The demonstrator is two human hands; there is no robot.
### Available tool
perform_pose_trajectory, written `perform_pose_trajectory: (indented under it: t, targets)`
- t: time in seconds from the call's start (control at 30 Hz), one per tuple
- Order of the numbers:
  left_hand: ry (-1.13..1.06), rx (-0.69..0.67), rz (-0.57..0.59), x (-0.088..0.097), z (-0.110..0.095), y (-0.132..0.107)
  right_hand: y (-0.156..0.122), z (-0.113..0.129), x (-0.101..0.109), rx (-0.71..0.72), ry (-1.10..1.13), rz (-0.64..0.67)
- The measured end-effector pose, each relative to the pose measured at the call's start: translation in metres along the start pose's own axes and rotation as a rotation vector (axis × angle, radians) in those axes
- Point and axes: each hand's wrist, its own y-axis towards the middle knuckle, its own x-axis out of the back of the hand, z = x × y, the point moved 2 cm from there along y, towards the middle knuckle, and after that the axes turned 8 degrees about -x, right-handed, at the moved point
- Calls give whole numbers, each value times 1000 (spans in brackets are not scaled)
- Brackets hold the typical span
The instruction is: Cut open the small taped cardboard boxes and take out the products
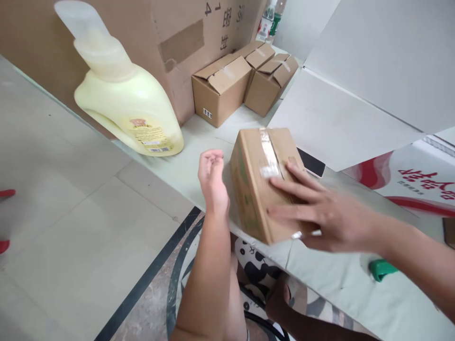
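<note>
A taped cardboard box stands tilted near the table's front edge, with shiny clear tape along its top seam. My right hand lies over its top with the fingers spread, slightly blurred by motion. Left of the box, a small gap apart from it, is my left hand, seen from the side. Its fingers are loosely bent and nothing shows in them. Partly hidden behind the box lies a phone-like dark flat object.
Smaller cardboard boxes sit against a large carton. A big pale-yellow bottle stands at the table's left edge, with drink bottles at the back. White panels, a red-and-white carton and a green plastic object occupy the right.
</note>
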Motion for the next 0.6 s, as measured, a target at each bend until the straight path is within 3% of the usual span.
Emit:
perform_pose_trajectory:
  t: [0.07,0.17,0.27,0.33,0.4,0.47,0.53,0.6]
  targets:
    - [33,10,202,-6,1,-6,-44,11,-5,-34,-36,-29]
    - [94,74,483,-19,-2,-19,-106,13,-15,-219,-123,-204]
    - [166,139,640,-33,-5,-31,-167,0,-33,-567,-89,-471]
    - [207,127,703,-41,-4,-37,-210,-13,-53,-917,-41,-604]
    - [252,70,769,-48,-1,-42,-251,-26,-80,-1328,-4,-611]
    - [302,3,838,-53,3,-46,-283,-37,-107,-1619,42,-500]
    - [347,-51,889,-55,7,-49,-302,-44,-128,-1721,79,-399]
    - [374,-90,906,-58,10,-52,-311,-49,-139,-1730,87,-374]
